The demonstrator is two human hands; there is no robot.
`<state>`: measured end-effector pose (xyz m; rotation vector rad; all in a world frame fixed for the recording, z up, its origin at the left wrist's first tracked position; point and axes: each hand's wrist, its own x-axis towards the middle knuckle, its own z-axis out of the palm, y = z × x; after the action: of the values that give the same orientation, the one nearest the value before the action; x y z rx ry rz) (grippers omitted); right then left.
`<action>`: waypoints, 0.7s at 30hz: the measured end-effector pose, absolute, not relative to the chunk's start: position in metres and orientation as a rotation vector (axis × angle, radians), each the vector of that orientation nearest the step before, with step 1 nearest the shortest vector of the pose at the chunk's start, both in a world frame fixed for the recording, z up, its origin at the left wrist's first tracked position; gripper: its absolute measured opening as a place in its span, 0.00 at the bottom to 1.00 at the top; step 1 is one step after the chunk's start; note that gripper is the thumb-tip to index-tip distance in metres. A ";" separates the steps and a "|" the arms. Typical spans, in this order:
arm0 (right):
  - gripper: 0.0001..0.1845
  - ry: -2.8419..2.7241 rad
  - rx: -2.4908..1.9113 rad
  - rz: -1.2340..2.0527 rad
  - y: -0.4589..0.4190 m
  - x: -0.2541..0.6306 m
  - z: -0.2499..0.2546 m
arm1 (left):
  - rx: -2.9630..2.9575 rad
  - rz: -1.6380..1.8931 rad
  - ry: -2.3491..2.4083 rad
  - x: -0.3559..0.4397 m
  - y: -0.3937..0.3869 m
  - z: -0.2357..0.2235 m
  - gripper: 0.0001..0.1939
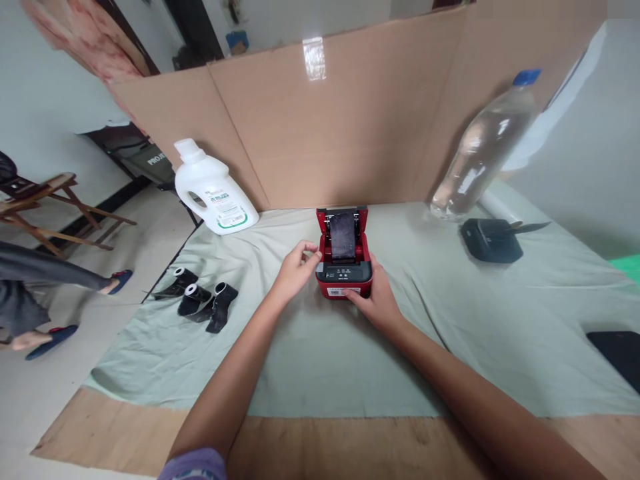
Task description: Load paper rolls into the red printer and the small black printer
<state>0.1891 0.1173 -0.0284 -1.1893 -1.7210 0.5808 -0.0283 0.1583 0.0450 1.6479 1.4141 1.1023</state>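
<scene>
A small red and black label printer (344,275) stands on the cloth in front of me with its lid raised. Inside it, a strip of black film (343,237) runs up toward the lid. My right hand (377,300) wraps round the printer's right front corner, thumb on the front face over a white label. At the left rim is my left hand (299,268), its fingers curled and thumb tip against the printer's edge. Three small rolls with black film lie to the left: one at the back (183,277), one in the middle (194,297) and one nearer (221,307).
A white detergent jug (217,193) stands back left, a large clear bottle (487,147) back right. Near the bottle sit a black box (487,241) and a blade-like object (533,227). A cardboard panel (345,120) closes the back. A person's legs (50,267) show at left.
</scene>
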 end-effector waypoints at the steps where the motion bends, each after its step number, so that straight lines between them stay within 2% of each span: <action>1: 0.55 -1.725 -1.193 0.576 0.118 0.190 -0.030 | 1.700 1.114 1.399 -0.027 0.163 0.046 0.10; 4: 0.55 -1.729 -1.197 0.566 0.119 0.191 -0.033 | 1.693 1.064 1.295 -0.020 0.174 0.049 0.15; 11: 0.52 -1.736 -1.211 0.599 0.117 0.192 -0.026 | 1.634 0.805 1.014 -0.008 0.183 0.069 0.14; 16: 0.51 -1.727 -1.181 0.607 0.116 0.191 -0.026 | 2.032 0.511 1.058 0.010 0.209 0.088 0.06; 21: 0.51 -1.754 -1.194 0.565 0.117 0.192 -0.025 | 2.317 0.182 1.173 0.035 0.224 0.089 0.09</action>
<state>0.1917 0.1165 -0.0248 -1.1941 -1.7540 0.5652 0.0350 0.2242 0.0889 2.3169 1.1727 0.1818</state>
